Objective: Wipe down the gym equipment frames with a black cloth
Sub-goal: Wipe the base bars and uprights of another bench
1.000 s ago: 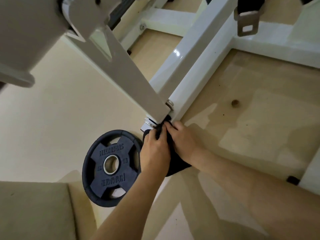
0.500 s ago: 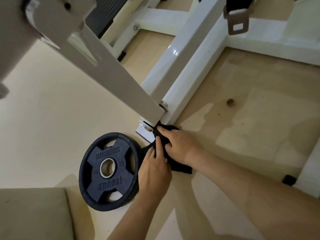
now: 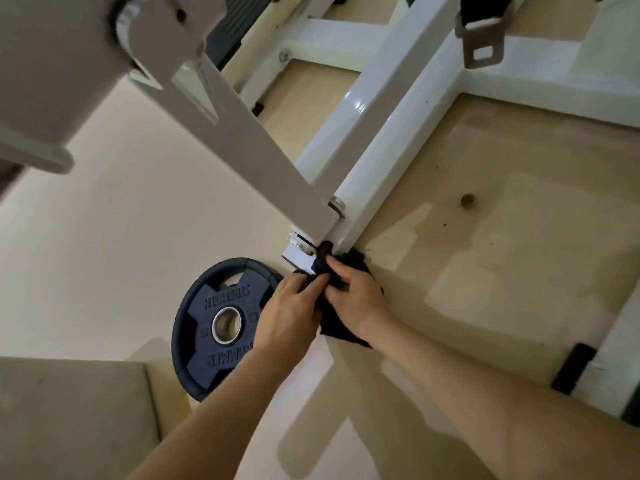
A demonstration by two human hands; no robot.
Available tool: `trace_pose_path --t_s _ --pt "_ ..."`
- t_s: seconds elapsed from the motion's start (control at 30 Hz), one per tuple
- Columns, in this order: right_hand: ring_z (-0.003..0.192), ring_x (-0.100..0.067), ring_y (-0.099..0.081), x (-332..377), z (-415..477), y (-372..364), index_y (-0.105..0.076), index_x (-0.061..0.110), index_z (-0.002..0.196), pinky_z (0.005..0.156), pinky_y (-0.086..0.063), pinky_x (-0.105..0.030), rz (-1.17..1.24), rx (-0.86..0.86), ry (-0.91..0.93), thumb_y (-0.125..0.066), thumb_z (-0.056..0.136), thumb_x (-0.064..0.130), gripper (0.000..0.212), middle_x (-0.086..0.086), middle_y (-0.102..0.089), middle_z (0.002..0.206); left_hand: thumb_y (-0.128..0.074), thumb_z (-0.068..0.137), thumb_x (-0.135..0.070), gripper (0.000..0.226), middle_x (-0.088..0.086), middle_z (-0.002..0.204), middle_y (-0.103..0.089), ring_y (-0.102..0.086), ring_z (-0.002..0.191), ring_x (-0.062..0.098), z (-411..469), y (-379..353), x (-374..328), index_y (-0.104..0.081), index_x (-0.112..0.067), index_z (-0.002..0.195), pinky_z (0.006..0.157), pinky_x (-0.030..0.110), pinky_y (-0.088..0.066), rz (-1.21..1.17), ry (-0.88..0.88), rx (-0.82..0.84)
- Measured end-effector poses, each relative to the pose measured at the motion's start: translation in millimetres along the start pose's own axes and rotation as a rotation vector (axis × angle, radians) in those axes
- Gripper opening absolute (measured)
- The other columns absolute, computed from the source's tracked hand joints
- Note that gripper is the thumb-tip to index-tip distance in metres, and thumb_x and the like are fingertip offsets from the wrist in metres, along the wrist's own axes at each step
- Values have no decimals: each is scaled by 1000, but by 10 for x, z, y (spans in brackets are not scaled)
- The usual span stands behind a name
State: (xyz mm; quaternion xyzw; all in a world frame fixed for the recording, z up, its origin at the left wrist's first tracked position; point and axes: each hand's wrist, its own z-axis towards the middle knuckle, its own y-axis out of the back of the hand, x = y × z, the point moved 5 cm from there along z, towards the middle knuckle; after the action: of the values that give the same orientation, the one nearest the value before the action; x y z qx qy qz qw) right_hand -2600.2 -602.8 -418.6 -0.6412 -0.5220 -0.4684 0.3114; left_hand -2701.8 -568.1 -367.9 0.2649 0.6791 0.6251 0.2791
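Holding black cloth (image 3: 341,327) at frame (image 3: 377,161) base: left hand (image 3: 294,306), right hand (image 3: 360,296).

Dim, warm room light from the far right, one small glare streak on the white frame tube (image 3: 377,126) at centre far, soft-edged shadows falling across the floor (image 3: 519,209) near, wide-angle bowing toward left and right edges, mild softness throughout.

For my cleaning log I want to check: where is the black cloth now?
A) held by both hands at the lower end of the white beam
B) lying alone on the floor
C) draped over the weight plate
A: the left hand and the right hand both grip the black cloth, pressed to the foot of the white beam.
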Motion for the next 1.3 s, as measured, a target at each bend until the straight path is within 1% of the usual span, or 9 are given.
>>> trace_pose_path --t_s 0.2,0.47,0.57,0.77,0.93,1.07,1.13,1.23,1.3 --pt "98 -29 -65 307 278 854 -60 16 127 88 -55 -42 171 -295 -202 -52 88 9 40 -10 -66 113 -51 93 -18 27 7 112 -57 -56 102 25 552 377 -545 -59 -11 118 79 34 -53 679 -450 319" --pt "60 -15 -56 571 -509 1508 -66 8 71 60 -48 -28 -508 -184 65 -62 84 20 19 -4 -62 64 -51 92 -18 18 2 81 -63 -60 81 23 773 887 -836 -67 -11 89 74 33 -50 999 -569 575" --pt "54 -16 -35 581 -831 1827 -41 14 57 54 -29 -30 -208 -183 -17 -56 84 17 31 -3 -34 55 -45 93 -27 25 4 73 -52 -49 70 21 971 971 -926 -57 -8 83 66 32 -45 695 -386 616" --pt "66 -23 -59 400 -1729 2393 -56 15 89 59 -51 -32 552 -140 -243 -63 85 5 13 -10 -60 73 -50 94 -5 33 6 58 -54 -57 50 13 836 919 -1456 -58 -9 61 53 23 -49 -674 143 1029" --pt "60 -22 -50 162 -2302 2833 -48 25 97 47 -37 -29 25 -220 -393 -64 83 7 28 -13 -56 80 -60 91 -21 19 2 62 -65 -64 53 14 752 592 -1967 -61 -9 77 53 23 -50 -171 -139 1060" --pt "86 -23 -58 47 -2530 3028 -55 25 99 70 -49 -36 -717 -629 -272 -56 85 13 19 -4 -60 100 -57 89 -17 22 0 110 -57 -55 95 17 723 401 -2483 -59 -18 111 72 26 -44 166 -544 467" --pt "104 -26 -53 13 -2564 2882 -59 19 110 81 -47 -40 -953 -808 -87 -59 85 17 25 -5 -55 114 -56 83 -4 33 -2 119 -50 -47 107 15 612 374 -2687 -61 -21 111 83 23 -40 -157 -527 249" --pt "119 -20 -45 -230 -2404 2682 -32 22 144 100 -42 -33 -537 -658 -144 -66 85 31 68 -2 -41 135 -58 88 -11 31 -9 118 -60 -57 106 7 351 56 -2862 -60 -29 113 97 27 -45 -887 -199 609" --pt "115 -13 -52 -399 -2328 2659 -15 29 150 96 -45 -27 -63 -460 -300 -76 80 30 93 3 -46 135 -68 85 -26 34 -9 115 -61 -60 101 7 181 -115 -2882 -52 -31 115 91 27 -50 -979 -132 666"
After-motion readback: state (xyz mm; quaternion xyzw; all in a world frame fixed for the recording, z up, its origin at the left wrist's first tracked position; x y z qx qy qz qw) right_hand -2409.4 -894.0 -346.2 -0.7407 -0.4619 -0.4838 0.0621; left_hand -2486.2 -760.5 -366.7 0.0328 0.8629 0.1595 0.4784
